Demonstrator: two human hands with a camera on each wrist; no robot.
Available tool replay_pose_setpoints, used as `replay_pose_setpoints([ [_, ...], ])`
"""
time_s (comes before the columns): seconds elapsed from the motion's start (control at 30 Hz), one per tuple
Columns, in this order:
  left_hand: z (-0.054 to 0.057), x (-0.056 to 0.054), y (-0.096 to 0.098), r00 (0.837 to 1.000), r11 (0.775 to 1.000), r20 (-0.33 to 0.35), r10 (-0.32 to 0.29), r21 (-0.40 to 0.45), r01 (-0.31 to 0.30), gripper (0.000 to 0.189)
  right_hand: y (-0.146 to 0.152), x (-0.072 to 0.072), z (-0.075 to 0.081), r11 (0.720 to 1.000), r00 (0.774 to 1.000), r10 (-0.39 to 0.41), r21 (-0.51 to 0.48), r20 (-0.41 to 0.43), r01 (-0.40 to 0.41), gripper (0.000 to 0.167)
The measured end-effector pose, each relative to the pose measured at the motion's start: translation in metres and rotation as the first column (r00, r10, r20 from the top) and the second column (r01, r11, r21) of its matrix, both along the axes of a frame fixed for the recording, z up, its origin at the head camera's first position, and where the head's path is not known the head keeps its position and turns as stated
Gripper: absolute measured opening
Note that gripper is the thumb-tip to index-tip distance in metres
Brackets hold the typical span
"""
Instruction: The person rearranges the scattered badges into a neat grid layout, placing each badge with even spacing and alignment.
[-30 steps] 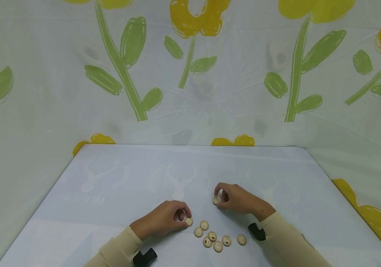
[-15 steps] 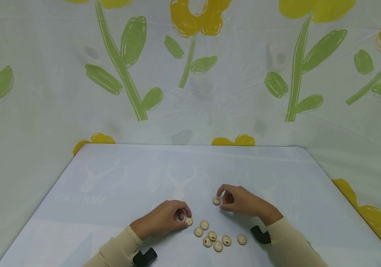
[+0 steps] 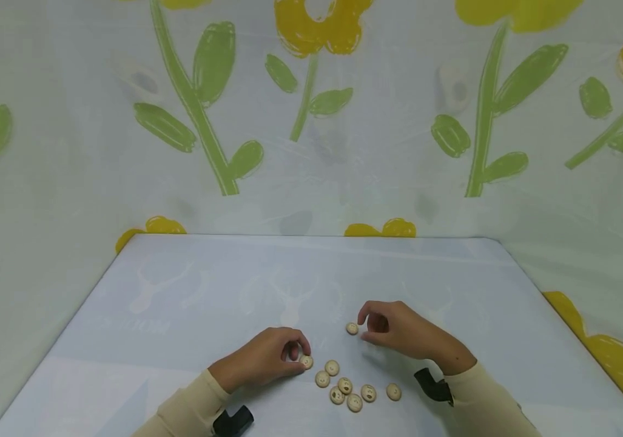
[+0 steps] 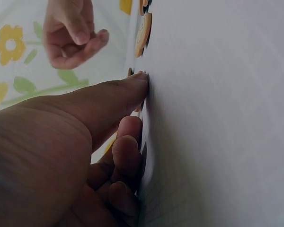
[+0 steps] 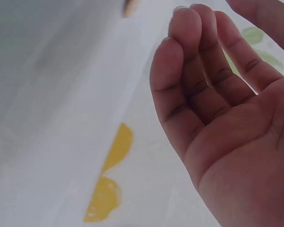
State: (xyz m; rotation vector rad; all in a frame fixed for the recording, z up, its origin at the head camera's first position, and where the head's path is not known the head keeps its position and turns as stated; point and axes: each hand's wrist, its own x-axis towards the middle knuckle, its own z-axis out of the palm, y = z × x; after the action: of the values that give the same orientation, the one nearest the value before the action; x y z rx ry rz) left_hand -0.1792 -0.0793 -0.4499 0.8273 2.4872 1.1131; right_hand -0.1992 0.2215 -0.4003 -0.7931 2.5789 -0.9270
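Beige disc [image 3: 352, 328], just beside right hand [image 3: 405, 328]

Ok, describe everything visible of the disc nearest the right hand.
The round disc is pale tan, like wood, with dark marks on its upper face too small to read. It lies flat on the white table, beyond the other discs and apart from them. The right hand, close beside it, seems not to touch it.

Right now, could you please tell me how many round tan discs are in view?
9 discs in the head view: one pinched by the left hand, one beside the right hand, six loosely grouped at lower centre, one alone right of these. Hands could hide more.
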Motion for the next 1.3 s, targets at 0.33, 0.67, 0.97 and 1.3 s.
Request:
replay_pose_setpoints([
  [0.33,0.001,-0.001,0.000,1.000,1.000,0.008,0.000,-0.013,0.000,0.016,-0.014,0.011,0.007,1.000,1.000,0.021,-0.011,0.000,-0.021,0.013],
  [0.67,0.000,0.000,0.001,1.000,1.000,-0.004,-0.002,-0.010,0.002,0.016,-0.025,0.017,0.000,0.994,0.994,0.109,-0.020,0.000,-0.109,0.013],
  [0.97,0.000,0.000,-0.002,1.000,1.000,-0.017,-0.005,-0.002,0.005,0.016,-0.030,0.021,-0.003,0.984,0.979,0.180,-0.008,0.091,-0.180,0.016],
  [1.3,0.000,0.001,-0.003,1.000,1.000,-0.012,-0.009,0.004,0.009,0.015,-0.034,0.026,-0.009,0.967,0.954,0.252,-0.011,0.161,-0.253,0.016],
])
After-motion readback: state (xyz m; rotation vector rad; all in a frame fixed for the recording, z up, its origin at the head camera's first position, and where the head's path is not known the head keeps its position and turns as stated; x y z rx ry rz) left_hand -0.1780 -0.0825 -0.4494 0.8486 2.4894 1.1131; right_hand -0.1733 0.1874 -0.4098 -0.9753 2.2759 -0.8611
